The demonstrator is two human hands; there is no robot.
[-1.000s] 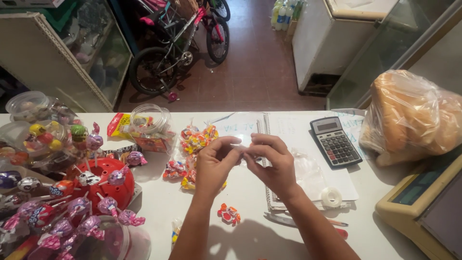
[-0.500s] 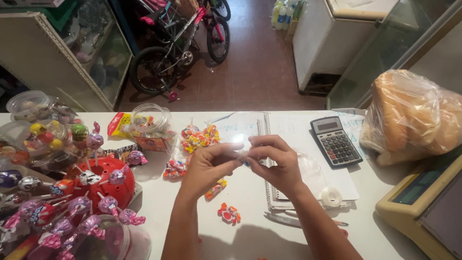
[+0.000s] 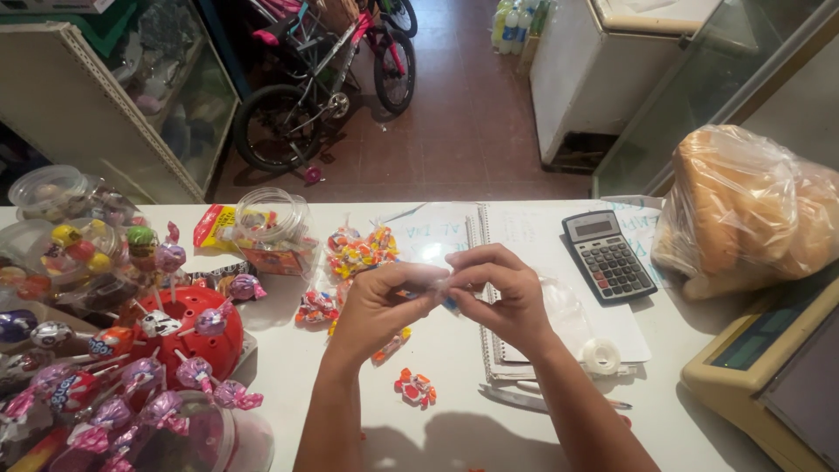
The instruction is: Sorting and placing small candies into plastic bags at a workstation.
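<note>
A white counter (image 3: 288, 350) carries a bag of bread (image 3: 752, 210) at the right, a red lollipop stand (image 3: 188, 328) at the left, a notebook (image 3: 524, 236) and a calculator (image 3: 607, 253). Above the notebook's edge, the left hand (image 3: 380, 306) and right hand (image 3: 502, 293) meet, fingertips pinching a small clear bag (image 3: 446, 284), seemingly of sweets. A sweet packet (image 3: 415, 386) lies just below.

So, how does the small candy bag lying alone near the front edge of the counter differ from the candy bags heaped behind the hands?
The lone candy bag lies by itself on bare counter, nearer the person than the hands; the heaped candy bags lean on each other behind the left hand. The lone one shows mostly red and orange; the heap also shows yellow. Both are small clear packets of wrapped sweets.
</note>
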